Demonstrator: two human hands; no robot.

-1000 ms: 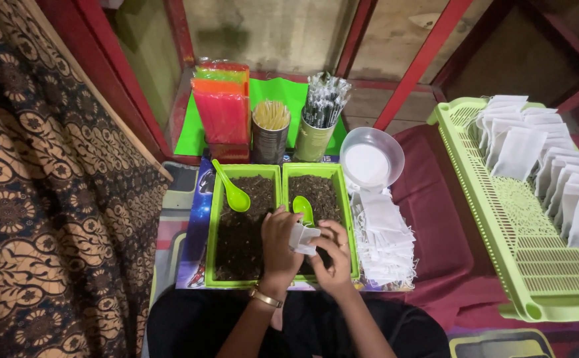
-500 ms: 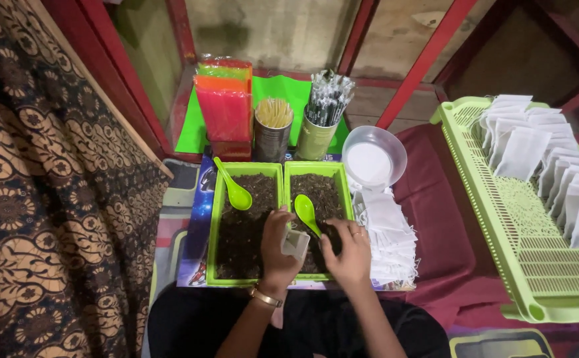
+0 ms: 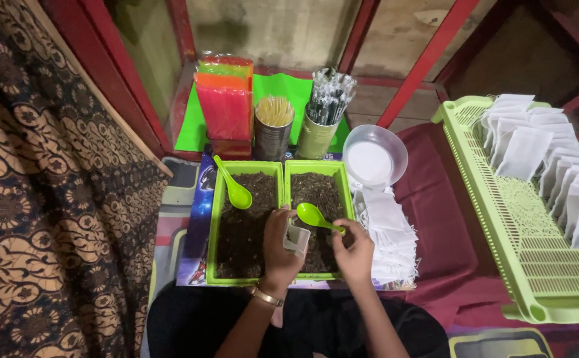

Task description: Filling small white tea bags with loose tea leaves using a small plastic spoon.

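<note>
My left hand (image 3: pixel 280 246) holds a small white paper pouch (image 3: pixel 297 237) open above the dark loose material. My right hand (image 3: pixel 354 250) grips a green plastic spoon (image 3: pixel 316 215) by its handle, the bowl raised just above the pouch. Both hands are over the right green tray (image 3: pixel 341 174) of dark loose material. A second green spoon (image 3: pixel 235 189) lies in the left green tray (image 3: pixel 216 219), which holds the same dark material.
A pile of empty white pouches (image 3: pixel 387 229) lies right of the trays. A white bowl (image 3: pixel 374 159), two tins of sticks (image 3: pixel 273 129) and red sheets (image 3: pixel 225 109) stand behind. A green slotted basket (image 3: pixel 535 265) with filled white pouches is at right. Patterned cloth (image 3: pixel 31 219) hangs at left.
My right hand has taken the green spoon out of the right tray and lifted it toward the pouch in my left hand.
</note>
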